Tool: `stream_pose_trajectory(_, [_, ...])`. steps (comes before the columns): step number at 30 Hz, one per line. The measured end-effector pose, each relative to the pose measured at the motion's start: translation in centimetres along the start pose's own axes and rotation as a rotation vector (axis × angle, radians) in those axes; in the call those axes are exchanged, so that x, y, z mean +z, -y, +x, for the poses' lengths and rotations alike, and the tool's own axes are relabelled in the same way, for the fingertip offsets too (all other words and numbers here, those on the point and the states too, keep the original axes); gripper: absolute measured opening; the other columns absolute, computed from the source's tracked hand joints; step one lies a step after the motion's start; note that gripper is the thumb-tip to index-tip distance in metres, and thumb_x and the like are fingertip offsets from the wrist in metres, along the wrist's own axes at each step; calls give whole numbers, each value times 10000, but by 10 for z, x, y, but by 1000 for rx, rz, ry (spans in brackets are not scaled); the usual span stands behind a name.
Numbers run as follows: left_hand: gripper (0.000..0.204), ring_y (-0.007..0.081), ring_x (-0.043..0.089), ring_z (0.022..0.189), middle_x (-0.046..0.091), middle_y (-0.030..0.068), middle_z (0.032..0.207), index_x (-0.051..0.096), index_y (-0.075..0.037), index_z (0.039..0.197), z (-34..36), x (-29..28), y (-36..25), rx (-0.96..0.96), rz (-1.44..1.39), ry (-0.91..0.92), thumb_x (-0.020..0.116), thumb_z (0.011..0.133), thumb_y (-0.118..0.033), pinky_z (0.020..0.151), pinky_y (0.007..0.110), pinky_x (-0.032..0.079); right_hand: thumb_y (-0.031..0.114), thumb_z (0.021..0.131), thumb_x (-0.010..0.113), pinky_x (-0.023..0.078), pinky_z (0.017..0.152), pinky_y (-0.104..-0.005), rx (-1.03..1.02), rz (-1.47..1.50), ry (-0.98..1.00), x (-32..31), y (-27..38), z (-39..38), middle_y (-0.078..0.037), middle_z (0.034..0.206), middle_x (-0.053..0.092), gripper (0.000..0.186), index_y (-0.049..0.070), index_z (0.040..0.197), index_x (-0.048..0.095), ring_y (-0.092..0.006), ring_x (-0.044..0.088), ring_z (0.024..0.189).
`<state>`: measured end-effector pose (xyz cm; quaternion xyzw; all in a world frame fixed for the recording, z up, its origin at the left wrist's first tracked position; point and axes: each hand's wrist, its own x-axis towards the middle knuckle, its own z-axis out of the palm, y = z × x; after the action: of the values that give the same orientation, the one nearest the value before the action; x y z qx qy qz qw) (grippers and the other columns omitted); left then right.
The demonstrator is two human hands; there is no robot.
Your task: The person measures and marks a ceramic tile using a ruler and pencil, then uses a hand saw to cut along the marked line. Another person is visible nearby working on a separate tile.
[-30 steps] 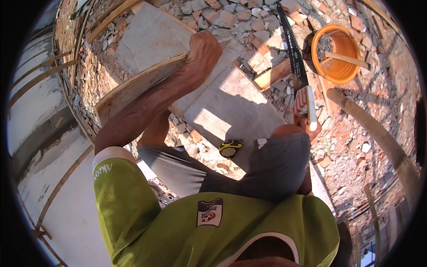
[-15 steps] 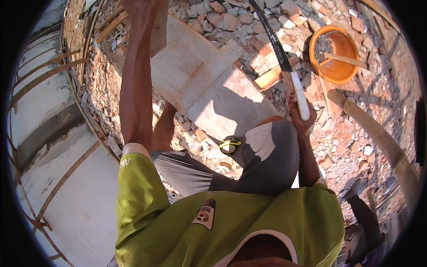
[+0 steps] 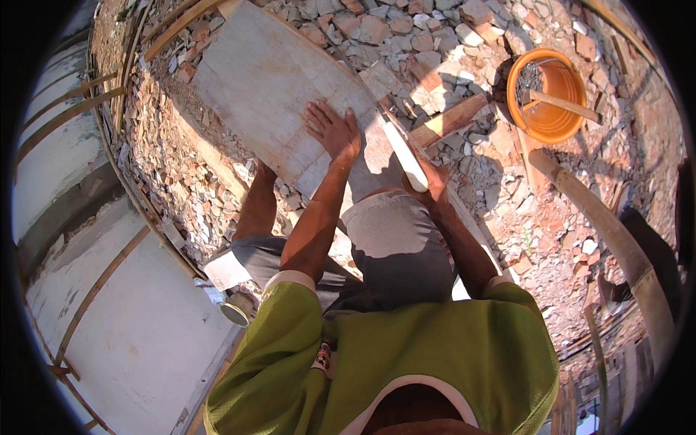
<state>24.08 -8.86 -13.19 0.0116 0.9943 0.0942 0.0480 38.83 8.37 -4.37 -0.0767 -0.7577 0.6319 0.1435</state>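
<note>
My left hand [image 3: 335, 134] lies palm down, fingers spread, on a pale, weathered board [image 3: 254, 80] that slants across my raised knee area. My right hand [image 3: 433, 181] grips a handsaw [image 3: 404, 152] by its white handle along the board's right edge, just above my grey-clad knee [image 3: 388, 246]. The saw's blade runs away from me up that edge; its teeth are hard to make out.
Broken brick rubble [image 3: 391, 25] surrounds me. An orange bucket [image 3: 545, 127] with a stick in it stands right, near a bamboo pole [image 3: 587, 203]. A person's dark-clad leg [image 3: 645, 254] is at far right. A white surface [image 3: 116, 312] with wooden strips lies left.
My left hand has left the upright piece of wood it held at upper left and now rests flat on the board. My right hand has brought the saw leftward onto the board's edge.
</note>
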Motion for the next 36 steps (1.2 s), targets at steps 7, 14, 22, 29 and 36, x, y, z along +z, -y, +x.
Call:
stream_pose_trajectory(7, [741, 440, 83, 1472, 138, 302, 1570, 189, 77, 1499, -8, 15, -5, 18, 179, -93, 399, 989, -418, 1139, 627, 69, 89, 687, 728, 513, 566, -400, 24, -331, 154, -13, -7, -51, -126, 729, 618, 578, 6, 1244, 598, -340, 638, 623])
stream_pose_trajectory(14, [717, 425, 98, 1473, 170, 291, 1567, 223, 77, 1491, -4, 11, -9, 43, 73, -109, 398, 989, -403, 1147, 613, 65, 22, 653, 723, 529, 597, -402, 31, -307, 124, -3, -6, -14, -139, 801, 645, 717, 28, 1344, 531, -321, 659, 673])
stream_pose_trajectory(22, [705, 436, 107, 1469, 178, 293, 1564, 227, 83, 1487, -11, 10, -4, 17, 61, -108, 386, 991, -392, 1152, 606, 42, -5, 680, 690, 565, 674, -367, 92, -378, 204, -45, 17, -86, -213, 954, 698, 652, -26, 1316, 551, -303, 710, 752])
stream_pose_trajectory(29, [703, 430, 104, 1472, 173, 294, 1565, 221, 92, 1485, -2, 13, -5, 89, 53, -112, 378, 991, -383, 1153, 601, 44, 45, 677, 740, 516, 609, -370, 139, -155, 174, 22, -9, 22, -143, 793, 640, 622, 53, 1277, 576, -297, 655, 668])
stream_pose_trajectory(36, [701, 421, 99, 1475, 160, 288, 1571, 205, 82, 1493, -12, 13, -5, 21, 73, -91, 371, 999, -386, 1157, 591, 48, 105, 679, 762, 481, 535, -373, 93, -366, 248, -38, 16, -78, -86, 700, 582, 789, 39, 1414, 481, -237, 607, 599])
